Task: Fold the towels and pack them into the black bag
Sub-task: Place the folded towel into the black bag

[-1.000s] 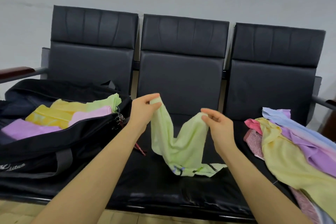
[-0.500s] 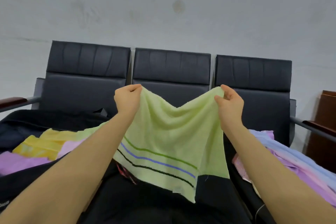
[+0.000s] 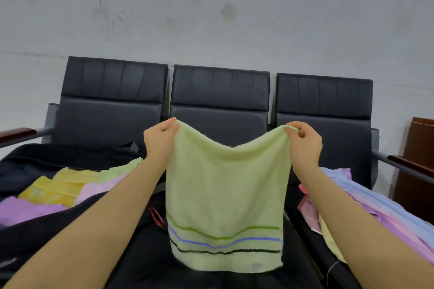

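The left hand [image 3: 159, 138] and right hand [image 3: 304, 142] each pinched a top corner of the green towel [image 3: 225, 195], which hung spread above the seat, between bag [image 3: 35, 230] and pile [image 3: 375, 199].

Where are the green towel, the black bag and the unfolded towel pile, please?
green towel [image 3: 225, 185], head view, middle of the hanging cloth.
black bag [image 3: 77, 159], head view, rear rim.
unfolded towel pile [image 3: 375, 197], head view, blue top layer.

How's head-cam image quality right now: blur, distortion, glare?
Head view: green towel fairly sharp, its stripes readable; wide-angle bowing curves the chair backs and stretches the forearms at the lower edges; lighting soft and even, no glare; wall slightly soft.
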